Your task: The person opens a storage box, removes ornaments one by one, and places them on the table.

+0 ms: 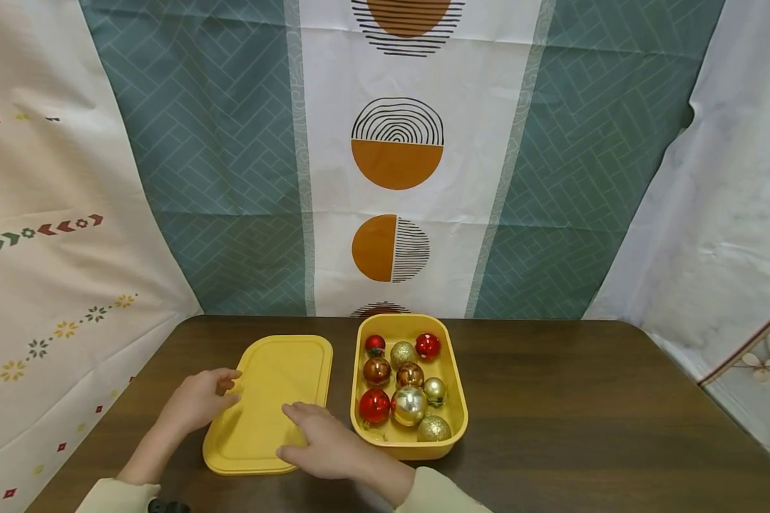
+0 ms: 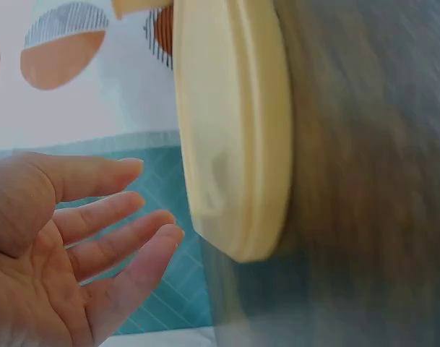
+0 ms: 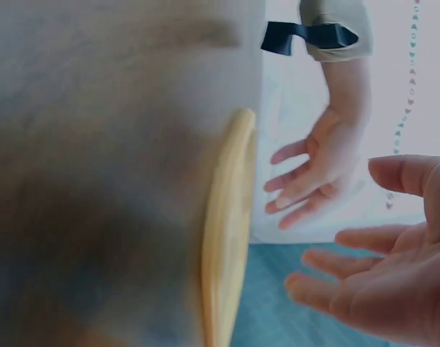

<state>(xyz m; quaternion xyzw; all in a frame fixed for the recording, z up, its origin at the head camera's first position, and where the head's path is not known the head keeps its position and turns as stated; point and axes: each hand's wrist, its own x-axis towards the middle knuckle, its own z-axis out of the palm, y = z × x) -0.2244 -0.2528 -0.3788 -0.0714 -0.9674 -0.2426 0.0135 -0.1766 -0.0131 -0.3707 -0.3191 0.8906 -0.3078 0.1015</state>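
Note:
A yellow lid with rounded corners lies flat on the table, left of the middle. Over its left edge hovers my left hand, fingers spread and relaxed, holding nothing. My right hand is over the lid's lower right part, its fingers also loose and apart. In the left wrist view the fingertips stand a little off the lid. The right wrist view shows both the right hand and the left hand above the lid, with nothing in either palm.
Right of the lid stands a yellow box without a cover. Inside lie several shiny balls, among them a red ball and a gold ball. The brown table meets a patterned curtain at its far edge.

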